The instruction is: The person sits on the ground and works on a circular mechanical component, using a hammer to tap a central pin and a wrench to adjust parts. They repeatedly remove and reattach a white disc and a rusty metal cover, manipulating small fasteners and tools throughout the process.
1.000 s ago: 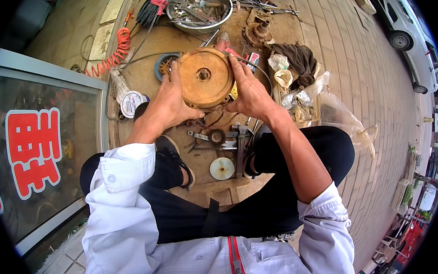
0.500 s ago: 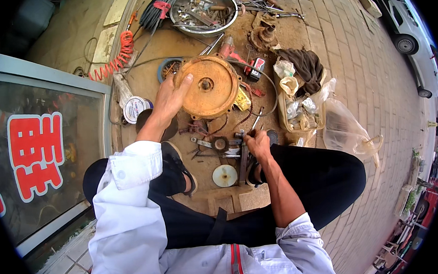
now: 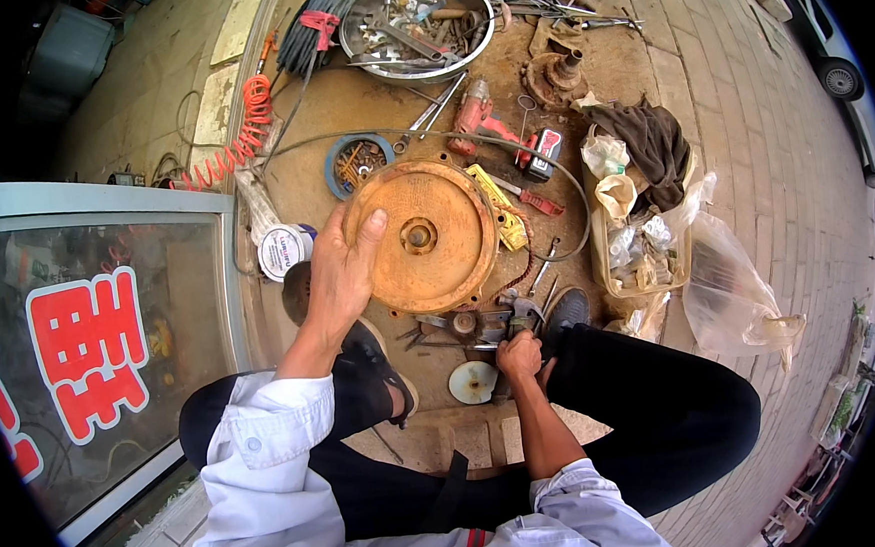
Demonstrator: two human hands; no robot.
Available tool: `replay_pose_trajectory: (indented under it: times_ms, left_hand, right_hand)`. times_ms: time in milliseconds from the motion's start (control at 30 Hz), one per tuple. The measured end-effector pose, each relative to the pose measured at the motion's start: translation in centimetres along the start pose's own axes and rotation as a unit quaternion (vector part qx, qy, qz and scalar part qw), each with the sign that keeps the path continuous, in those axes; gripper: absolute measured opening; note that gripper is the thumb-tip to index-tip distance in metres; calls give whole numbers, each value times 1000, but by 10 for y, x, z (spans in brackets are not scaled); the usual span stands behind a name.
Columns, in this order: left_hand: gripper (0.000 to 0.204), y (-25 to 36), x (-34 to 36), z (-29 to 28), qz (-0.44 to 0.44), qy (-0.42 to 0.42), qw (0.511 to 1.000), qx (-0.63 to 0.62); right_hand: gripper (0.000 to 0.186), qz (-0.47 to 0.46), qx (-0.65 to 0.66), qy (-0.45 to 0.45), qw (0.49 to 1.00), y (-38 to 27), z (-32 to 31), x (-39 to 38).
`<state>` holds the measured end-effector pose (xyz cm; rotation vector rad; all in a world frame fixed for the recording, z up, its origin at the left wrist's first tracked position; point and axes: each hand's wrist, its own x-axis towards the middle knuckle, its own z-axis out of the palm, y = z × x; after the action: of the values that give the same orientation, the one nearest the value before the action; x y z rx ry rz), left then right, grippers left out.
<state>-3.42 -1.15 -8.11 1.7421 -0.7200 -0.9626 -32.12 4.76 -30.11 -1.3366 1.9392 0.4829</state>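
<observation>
Orange disc (image 3: 455, 264) gripped under its thumb, the left hand (image 3: 339, 267) is outstretched; the right hand (image 3: 519, 354) clenches a metal tool (image 3: 526, 311).

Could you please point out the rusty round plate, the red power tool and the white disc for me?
Rusty round plate (image 3: 449, 237): head view, on its face, right of the central hole.
Red power tool (image 3: 475, 121): head view, on its red housing.
White disc (image 3: 471, 383): head view, near its middle.
</observation>
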Motion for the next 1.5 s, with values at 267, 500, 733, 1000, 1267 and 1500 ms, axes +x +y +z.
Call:
replay_pose_trajectory:
  times_ms: [267, 500, 733, 1000, 1267, 1500]
  left_hand:
    - [59, 4, -3, 0, -20, 17, 999, -40]
    - [56, 1, -2, 8, -35, 58, 994, -91]
    - [57, -8, -5, 15, 6, 105, 992, -69]
    - [61, -9, -4, 8, 31, 90, 995, -27]
    - [64, -17, -3, -5, 33, 64, 996, -54]
    - [58, -28, -7, 2, 34, 86, 992, -84]
  right_hand:
    - [45, -45, -51, -14, 998, 1, 4, 11]
    - [43, -63, -82, -8, 995, 12, 8, 26]
    - [58, -275, -121, -29, 953, 133, 63, 89]
    - [50, -15, 153, -47, 987, 56, -25, -58]
    - [41, 3, 188, -25, 982, 24, -41, -73]
    - [34, -45, 244, -51, 967, 17, -4, -30]
